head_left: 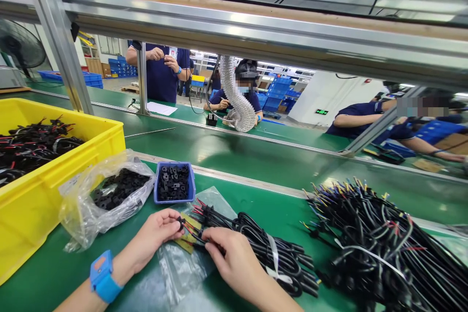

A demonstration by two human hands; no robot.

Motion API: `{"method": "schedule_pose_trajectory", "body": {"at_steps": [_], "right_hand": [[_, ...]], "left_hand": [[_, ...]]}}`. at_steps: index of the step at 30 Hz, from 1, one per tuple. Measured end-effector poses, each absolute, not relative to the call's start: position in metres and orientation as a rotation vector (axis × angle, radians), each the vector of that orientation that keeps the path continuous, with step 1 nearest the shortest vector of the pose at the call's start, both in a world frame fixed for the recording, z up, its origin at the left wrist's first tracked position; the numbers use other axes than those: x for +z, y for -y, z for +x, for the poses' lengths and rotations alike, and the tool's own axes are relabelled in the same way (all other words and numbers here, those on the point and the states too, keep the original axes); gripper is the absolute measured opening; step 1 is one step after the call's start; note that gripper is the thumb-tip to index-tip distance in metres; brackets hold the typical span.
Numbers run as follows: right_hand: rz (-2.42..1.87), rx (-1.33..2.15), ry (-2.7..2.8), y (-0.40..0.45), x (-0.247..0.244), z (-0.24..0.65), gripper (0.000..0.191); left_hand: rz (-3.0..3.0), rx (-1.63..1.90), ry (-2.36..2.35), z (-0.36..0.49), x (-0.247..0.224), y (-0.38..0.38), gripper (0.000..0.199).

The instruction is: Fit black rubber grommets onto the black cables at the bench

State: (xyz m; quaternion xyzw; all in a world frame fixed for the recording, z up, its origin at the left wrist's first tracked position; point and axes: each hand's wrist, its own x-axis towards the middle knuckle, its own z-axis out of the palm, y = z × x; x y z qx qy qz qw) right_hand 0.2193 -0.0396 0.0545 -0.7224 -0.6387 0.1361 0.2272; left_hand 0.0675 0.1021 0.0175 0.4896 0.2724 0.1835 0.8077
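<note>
My left hand, with a blue band on its wrist, pinches a small black plastic part at the end of red and black wires. My right hand is closed on the black cable just behind those wires. Under them lie a yellowish piece and a clear plastic bag. Beside my right hand rests a bundle of black cables tied with a white strip. Small black parts fill a blue bin and an open clear bag beyond my left hand.
A yellow crate with wired black parts stands at the left. A large heap of black cables covers the right side. A metal rail crosses the green bench. A flexible duct hangs ahead; several co-workers are beyond.
</note>
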Motion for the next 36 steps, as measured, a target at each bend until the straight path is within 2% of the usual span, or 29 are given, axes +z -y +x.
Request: {"method": "schedule_pose_trajectory", "body": {"at_steps": [10, 14, 23, 30, 36], "right_hand": [[-2.074, 0.368, 1.739, 0.036, 0.06, 0.214, 0.016], [-1.986, 0.421, 1.813, 0.036, 0.061, 0.217, 0.021], [-1.869, 0.562, 1.821, 0.036, 0.058, 0.22, 0.025], [-2.024, 0.399, 1.852, 0.039, 0.061, 0.219, 0.03], [-2.026, 0.205, 1.878, 0.041, 0.048, 0.221, 0.028]], "left_hand": [[1.624, 0.421, -0.574, 0.076, 0.021, -0.085, 0.011], [1.909, 0.516, -0.538, 0.074, 0.027, -0.081, 0.004], [2.043, 0.735, -0.209, 0.081, 0.022, -0.067, 0.012], [1.892, 0.551, -0.549, 0.087, 0.026, -0.074, 0.01], [1.833, 0.481, -0.564, 0.087, 0.028, -0.078, 0.011]]}}
